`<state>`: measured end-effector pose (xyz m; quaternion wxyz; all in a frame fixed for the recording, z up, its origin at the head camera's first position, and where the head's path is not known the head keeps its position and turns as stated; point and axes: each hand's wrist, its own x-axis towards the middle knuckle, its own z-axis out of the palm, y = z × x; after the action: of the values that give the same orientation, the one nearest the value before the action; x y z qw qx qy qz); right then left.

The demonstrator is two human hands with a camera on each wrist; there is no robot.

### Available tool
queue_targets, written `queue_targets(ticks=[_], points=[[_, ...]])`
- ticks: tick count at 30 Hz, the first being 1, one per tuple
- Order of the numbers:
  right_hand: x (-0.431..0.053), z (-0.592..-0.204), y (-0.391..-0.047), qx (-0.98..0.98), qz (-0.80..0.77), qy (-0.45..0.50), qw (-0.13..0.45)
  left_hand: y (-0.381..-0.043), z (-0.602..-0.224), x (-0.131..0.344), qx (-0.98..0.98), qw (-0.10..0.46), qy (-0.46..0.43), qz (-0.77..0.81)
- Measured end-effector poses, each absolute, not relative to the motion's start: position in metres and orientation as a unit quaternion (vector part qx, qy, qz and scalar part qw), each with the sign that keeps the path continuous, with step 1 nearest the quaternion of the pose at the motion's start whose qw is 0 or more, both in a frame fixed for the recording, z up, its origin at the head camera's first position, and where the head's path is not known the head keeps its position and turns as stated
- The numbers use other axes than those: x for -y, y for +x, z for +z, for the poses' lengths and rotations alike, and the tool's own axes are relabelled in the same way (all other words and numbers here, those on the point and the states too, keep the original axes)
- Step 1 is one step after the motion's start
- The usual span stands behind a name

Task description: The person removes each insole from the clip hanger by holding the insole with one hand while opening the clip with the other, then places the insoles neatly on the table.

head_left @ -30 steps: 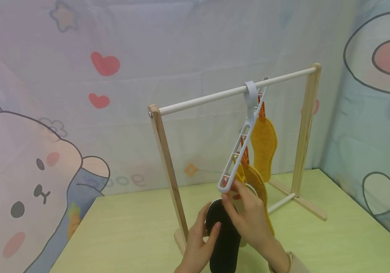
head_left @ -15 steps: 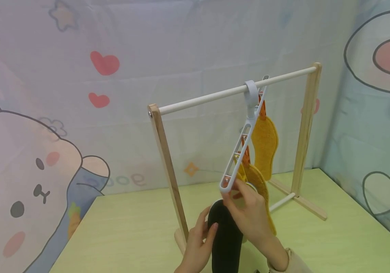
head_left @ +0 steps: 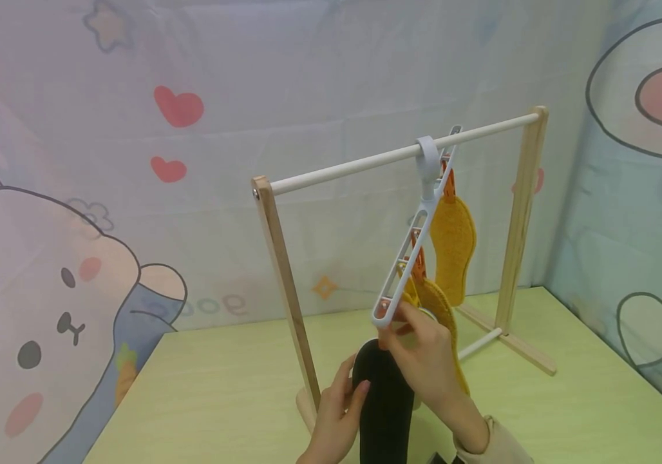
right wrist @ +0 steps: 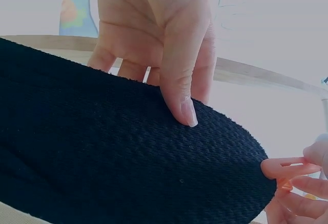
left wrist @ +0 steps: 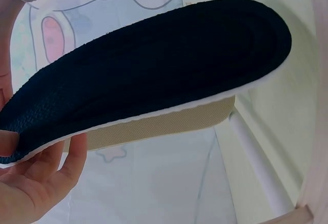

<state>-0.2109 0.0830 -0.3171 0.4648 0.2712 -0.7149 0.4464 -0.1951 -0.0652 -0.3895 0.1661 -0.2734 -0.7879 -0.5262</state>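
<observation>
A black insole [head_left: 385,406] with a white edge hangs upright below the near end of a white clip hanger [head_left: 403,274]. My left hand [head_left: 337,406] holds it by its upper left side, thumb on the black face and fingers behind. My right hand [head_left: 426,354] pinches an orange clip [right wrist: 287,168] under the hanger's tip. In the right wrist view the clip's end overlaps the insole's rounded tip. Behind the black insole, a beige insole [left wrist: 164,124] shows in the left wrist view. Yellow insoles [head_left: 454,251] hang from other clips farther along the hanger.
The hanger hooks over the white rail [head_left: 345,169] of a wooden rack [head_left: 519,225], which stands on a pale green table [head_left: 215,386]. A printed curtain [head_left: 221,116] closes off the back. Part of a dark object [head_left: 437,459] shows at the bottom edge.
Both hands, the black insole and the hanger's near end have shifted slightly right. The hanging yellow insoles have swung a little right. A dark object has come into view at the bottom.
</observation>
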Motion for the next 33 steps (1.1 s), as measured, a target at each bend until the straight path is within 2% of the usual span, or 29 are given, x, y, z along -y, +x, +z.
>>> queue_targets(ticks=[22, 33], points=[[-0.0788, -0.3162, -0.2115, 0.705, 0.480, 0.265, 0.450, -0.1949, -0.3946, 0.0670, 0.785, 0.180, -0.295, -0.515], [-0.0790, -0.3168, -0.2115, 0.705, 0.478, 0.258, 0.456, -0.1928, -0.3943, 0.0673, 0.777, 0.167, -0.298, -0.528]])
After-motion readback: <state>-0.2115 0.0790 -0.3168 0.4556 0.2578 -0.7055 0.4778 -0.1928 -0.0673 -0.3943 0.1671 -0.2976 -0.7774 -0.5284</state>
